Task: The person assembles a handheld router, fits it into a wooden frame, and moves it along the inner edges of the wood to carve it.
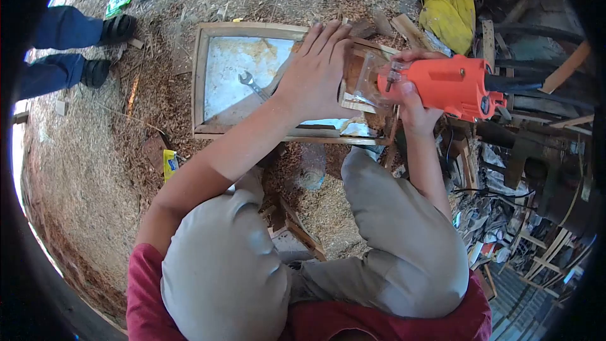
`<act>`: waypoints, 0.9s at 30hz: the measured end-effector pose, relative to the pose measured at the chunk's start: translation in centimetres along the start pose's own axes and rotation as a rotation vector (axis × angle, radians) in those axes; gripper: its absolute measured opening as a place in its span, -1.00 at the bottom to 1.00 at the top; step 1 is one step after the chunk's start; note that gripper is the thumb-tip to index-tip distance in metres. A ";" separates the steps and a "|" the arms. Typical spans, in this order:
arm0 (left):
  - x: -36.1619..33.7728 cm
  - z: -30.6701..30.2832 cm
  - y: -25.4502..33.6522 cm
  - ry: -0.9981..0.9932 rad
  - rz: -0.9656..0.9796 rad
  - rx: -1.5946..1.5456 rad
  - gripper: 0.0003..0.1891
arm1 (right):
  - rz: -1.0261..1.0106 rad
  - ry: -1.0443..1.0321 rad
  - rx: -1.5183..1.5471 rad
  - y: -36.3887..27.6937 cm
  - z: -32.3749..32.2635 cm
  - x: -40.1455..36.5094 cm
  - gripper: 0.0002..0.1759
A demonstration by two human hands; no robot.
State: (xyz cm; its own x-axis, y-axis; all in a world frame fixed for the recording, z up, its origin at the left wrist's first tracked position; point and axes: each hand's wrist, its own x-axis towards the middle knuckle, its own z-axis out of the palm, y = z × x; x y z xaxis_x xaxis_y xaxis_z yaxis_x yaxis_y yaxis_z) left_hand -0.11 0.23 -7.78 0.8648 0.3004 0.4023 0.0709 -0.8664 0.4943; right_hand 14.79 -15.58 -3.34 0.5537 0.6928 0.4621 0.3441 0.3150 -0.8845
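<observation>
In my right hand [415,102] is an orange trim router [445,85], lying on its side with its clear plastic base [369,76] facing left. Its black cord end points right. My left hand [315,72] lies flat with fingers stretched over a piece of wood [358,103], close to the router's base. Part of that wood is hidden under the palm. Both are above a wood-framed panel [199,82] with a whitish, stained surface. An open-ended wrench [251,83] rests on the panel, left of my left hand.
Wood shavings cover the ground [95,132]. At the upper left stand another person's legs [66,31] in dark trousers and sandals. A yellow cloth [448,19] and wood scraps lie at the upper right. A yellow packet [170,163] sits below the panel. Clutter and cables fill the right side.
</observation>
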 end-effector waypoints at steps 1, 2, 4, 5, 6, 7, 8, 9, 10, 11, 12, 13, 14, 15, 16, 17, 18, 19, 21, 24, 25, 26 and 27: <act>0.0 0.0 0.0 -0.001 0.000 -0.002 0.27 | 0.001 -0.010 0.003 0.0 0.1 0.0 -0.38; -0.1 -0.1 0.0 -0.003 0.000 -0.004 0.27 | 0.002 -0.018 0.006 0.0 0.1 0.0 -0.37; -0.1 0.0 -0.1 -0.003 -0.004 -0.009 0.27 | -0.018 -0.040 -0.008 0.2 -0.1 0.2 -0.35; -0.2 0.0 -0.1 -0.004 -0.005 -0.011 0.26 | -0.037 -0.054 -0.023 0.5 -0.3 0.3 -0.34; -0.2 -0.1 -0.1 -0.009 -0.006 -0.004 0.26 | -0.056 -0.068 -0.039 0.7 -0.4 0.4 -0.33; -0.2 -0.1 -0.1 -0.014 -0.007 0.004 0.26 | -0.048 -0.050 -0.016 0.7 -0.3 0.3 -0.33; -0.2 -0.1 -0.1 -0.018 -0.007 0.013 0.26 | -0.040 -0.032 0.007 0.7 -0.1 0.3 -0.33; -0.3 -0.1 -0.2 -0.020 -0.007 0.015 0.25 | -0.031 -0.014 0.029 0.6 0.0 0.2 -0.33; -0.3 0.0 -0.2 -0.021 -0.007 0.016 0.25 | -0.067 -0.022 0.017 0.6 0.2 0.3 -0.33; -0.3 0.1 -0.3 -0.022 -0.006 0.017 0.25 | -0.103 -0.030 0.005 0.5 0.3 0.5 -0.34; -0.3 0.2 -0.3 -0.019 -0.004 0.024 0.24 | -0.139 -0.039 -0.008 0.5 0.4 0.6 -0.35; -0.3 0.3 -0.3 -0.015 -0.003 0.031 0.23 | -0.137 -0.040 -0.041 0.6 0.2 0.6 -0.34; -0.4 0.4 -0.4 -0.012 -0.002 0.038 0.23 | -0.136 -0.042 -0.074 0.7 0.0 0.6 -0.33; -0.4 0.5 -0.4 0.003 0.001 0.049 0.22 | -0.133 -0.044 -0.108 0.7 0.1 0.6 -0.32; -0.5 0.6 -0.4 0.018 0.005 0.061 0.22 | -0.114 -0.042 -0.112 0.5 0.3 0.5 -0.33; -0.6 0.8 -0.5 0.033 0.008 0.072 0.21 | -0.095 -0.041 -0.117 0.1 0.5 0.6 -0.35; -0.6 0.8 -0.6 0.035 0.012 0.067 0.21 | -0.075 -0.039 -0.122 -0.1 0.7 0.6 -0.36; -0.6 0.7 -0.7 0.038 0.016 0.062 0.21 | -0.067 -0.034 -0.115 0.0 0.8 0.5 -0.37; -0.7 0.9 -0.7 0.044 0.022 0.054 0.21 | -0.053 -0.021 -0.106 0.3 0.5 0.5 -0.40; -0.7 1.1 -0.8 0.054 0.026 0.057 0.21 | -0.085 -0.042 -0.145 1.0 -0.3 0.6 -0.36; -0.7 1.1 -0.8 0.056 0.027 0.057 0.21 | -0.081 -0.041 -0.141 1.0 -0.3 0.5 -0.34; -0.7 1.1 -0.8 0.058 0.029 0.058 0.21 | -0.078 -0.040 -0.136 1.0 -0.3 0.5 -0.33; -0.7 1.2 -0.8 0.060 0.027 0.056 0.20 | -0.075 -0.039 -0.132 0.9 -0.3 0.4 -0.32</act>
State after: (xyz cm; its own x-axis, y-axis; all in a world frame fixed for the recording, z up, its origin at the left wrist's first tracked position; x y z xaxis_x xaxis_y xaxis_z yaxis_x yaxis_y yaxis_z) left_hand -0.19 0.30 -9.37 0.8354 0.2986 0.4615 0.0769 -0.8948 0.4398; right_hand 15.55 -15.15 -3.94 0.4936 0.6964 0.5210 0.4814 0.2801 -0.8305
